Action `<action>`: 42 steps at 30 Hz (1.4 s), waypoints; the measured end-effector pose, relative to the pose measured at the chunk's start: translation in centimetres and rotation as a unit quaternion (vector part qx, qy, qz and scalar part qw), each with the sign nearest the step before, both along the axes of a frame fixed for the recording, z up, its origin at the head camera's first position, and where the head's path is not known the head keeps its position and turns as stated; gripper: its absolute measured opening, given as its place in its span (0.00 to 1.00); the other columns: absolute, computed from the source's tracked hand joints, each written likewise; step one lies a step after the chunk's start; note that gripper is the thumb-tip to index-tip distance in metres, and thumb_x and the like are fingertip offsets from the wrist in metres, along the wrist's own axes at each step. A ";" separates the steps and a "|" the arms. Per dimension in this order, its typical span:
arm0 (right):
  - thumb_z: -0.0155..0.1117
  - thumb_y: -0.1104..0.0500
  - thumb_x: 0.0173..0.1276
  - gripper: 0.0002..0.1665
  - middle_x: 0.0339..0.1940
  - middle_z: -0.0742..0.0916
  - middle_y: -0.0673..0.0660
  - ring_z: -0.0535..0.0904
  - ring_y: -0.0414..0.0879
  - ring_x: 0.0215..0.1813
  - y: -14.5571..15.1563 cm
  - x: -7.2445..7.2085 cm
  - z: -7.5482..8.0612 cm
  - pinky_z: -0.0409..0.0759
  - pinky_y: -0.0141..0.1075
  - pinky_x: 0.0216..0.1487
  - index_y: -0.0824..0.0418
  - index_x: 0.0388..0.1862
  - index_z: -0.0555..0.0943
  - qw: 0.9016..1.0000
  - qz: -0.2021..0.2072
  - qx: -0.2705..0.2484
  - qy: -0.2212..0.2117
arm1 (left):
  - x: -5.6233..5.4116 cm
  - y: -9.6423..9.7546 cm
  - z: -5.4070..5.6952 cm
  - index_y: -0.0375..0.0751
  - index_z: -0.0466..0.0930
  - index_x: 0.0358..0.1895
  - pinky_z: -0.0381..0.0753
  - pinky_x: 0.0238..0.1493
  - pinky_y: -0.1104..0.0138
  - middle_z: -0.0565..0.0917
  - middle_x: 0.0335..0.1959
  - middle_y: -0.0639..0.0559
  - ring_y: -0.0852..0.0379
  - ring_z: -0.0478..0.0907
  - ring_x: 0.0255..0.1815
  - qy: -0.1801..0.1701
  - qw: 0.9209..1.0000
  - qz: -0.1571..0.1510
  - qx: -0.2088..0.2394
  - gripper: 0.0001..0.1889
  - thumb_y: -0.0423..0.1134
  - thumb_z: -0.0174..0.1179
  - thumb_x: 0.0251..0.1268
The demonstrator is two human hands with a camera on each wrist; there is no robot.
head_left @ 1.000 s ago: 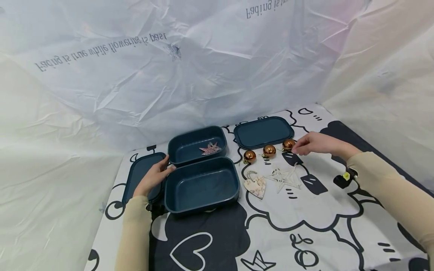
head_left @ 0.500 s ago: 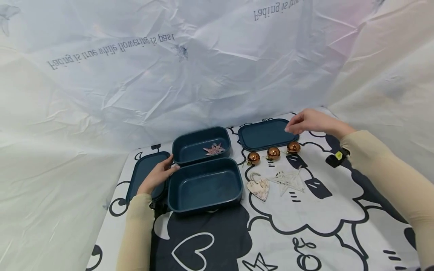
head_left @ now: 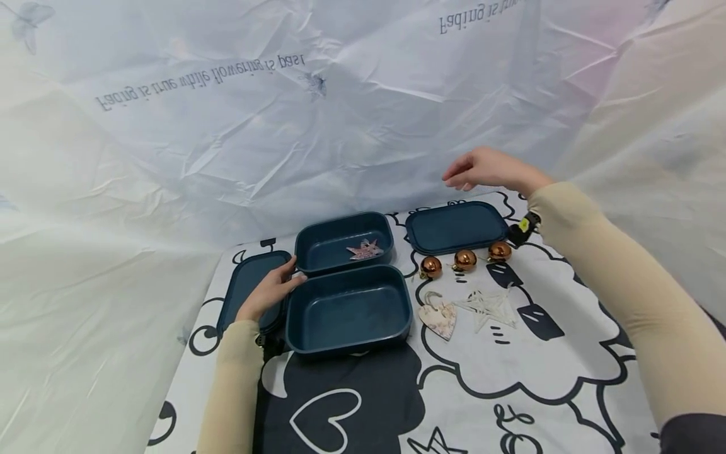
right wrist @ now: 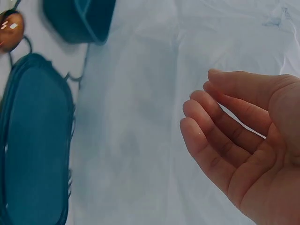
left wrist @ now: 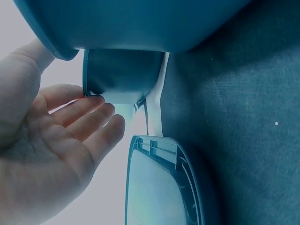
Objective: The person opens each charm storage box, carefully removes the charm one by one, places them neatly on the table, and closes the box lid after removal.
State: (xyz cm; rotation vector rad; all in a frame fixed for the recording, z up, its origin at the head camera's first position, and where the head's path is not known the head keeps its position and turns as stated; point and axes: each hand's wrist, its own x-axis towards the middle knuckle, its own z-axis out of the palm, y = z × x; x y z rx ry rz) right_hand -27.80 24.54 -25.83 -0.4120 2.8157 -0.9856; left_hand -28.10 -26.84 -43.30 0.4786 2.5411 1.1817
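My left hand (head_left: 269,293) rests at the left ends of two dark blue boxes, its fingers at the far box (head_left: 314,252) and its thumb at the near box (head_left: 347,315). The left wrist view has those fingers (left wrist: 96,126) loosely extended beside the box walls. A pink glittery star ornament (head_left: 365,250) lies inside the far box; the near one holds nothing. High over the back-right lid (head_left: 456,227) is my right hand (head_left: 488,169), empty. In the right wrist view its fingers (right wrist: 194,133) are slightly bent, with nothing between them and the thumb.
Three shiny copper baubles (head_left: 465,259) line up before the right lid. Closer in lie a patterned heart ornament (head_left: 439,320) and a white openwork star (head_left: 488,309). Another blue lid (head_left: 246,284) lies left of the boxes. A white sheet (head_left: 227,157) hangs behind the table.
My right hand has risen from beside the rightmost bauble and moved back and left, over the lid. The left hand stays at the boxes. The head view has shifted slightly.
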 end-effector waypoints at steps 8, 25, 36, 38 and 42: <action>0.61 0.54 0.77 0.22 0.58 0.84 0.63 0.82 0.55 0.55 -4.5 -3.2 0.0 0.82 0.47 0.55 0.63 0.64 0.80 0.999 0.032 -0.002 0.019 | 0.1 0.2 0.3 0.44 0.42 0.83 0.60 0.73 0.43 0.47 0.82 0.43 0.37 0.49 0.80 -0.001 1.000 0.000 0.005 0.41 0.51 0.55 0.78; 0.64 0.60 0.74 0.20 0.54 0.86 0.66 0.83 0.58 0.53 -13.4 -8.5 -3.1 0.82 0.48 0.55 0.67 0.60 0.82 0.996 0.080 0.037 0.016 | -0.4 0.0 -0.1 0.44 0.43 0.83 0.58 0.75 0.45 0.48 0.82 0.46 0.39 0.50 0.80 0.014 1.000 -0.005 0.004 0.40 0.51 0.54 0.78; 0.68 0.58 0.71 0.18 0.45 0.89 0.60 0.83 0.49 0.41 -17.1 -9.0 -6.9 0.83 0.42 0.47 0.65 0.56 0.85 0.977 0.121 0.174 -0.028 | -0.3 -0.1 -0.3 0.43 0.42 0.83 0.57 0.75 0.44 0.48 0.82 0.45 0.39 0.49 0.80 0.009 1.000 -0.005 0.003 0.41 0.51 0.55 0.78; 0.68 0.59 0.71 0.17 0.45 0.88 0.60 0.83 0.49 0.40 -17.6 -8.9 -7.5 0.83 0.44 0.48 0.66 0.55 0.86 0.973 0.132 0.183 -0.039 | -0.4 -0.1 -0.2 0.43 0.43 0.83 0.57 0.74 0.44 0.48 0.82 0.45 0.38 0.49 0.80 0.011 1.000 -0.003 0.004 0.42 0.52 0.55 0.78; 0.69 0.58 0.71 0.12 0.44 0.88 0.61 0.79 0.48 0.36 -18.4 -9.1 -8.6 0.81 0.47 0.48 0.64 0.49 0.88 0.964 0.149 0.212 -0.056 | -0.5 -0.2 0.1 0.44 0.43 0.83 0.58 0.74 0.43 0.50 0.82 0.44 0.38 0.51 0.80 0.017 1.000 0.003 0.005 0.42 0.52 0.55 0.77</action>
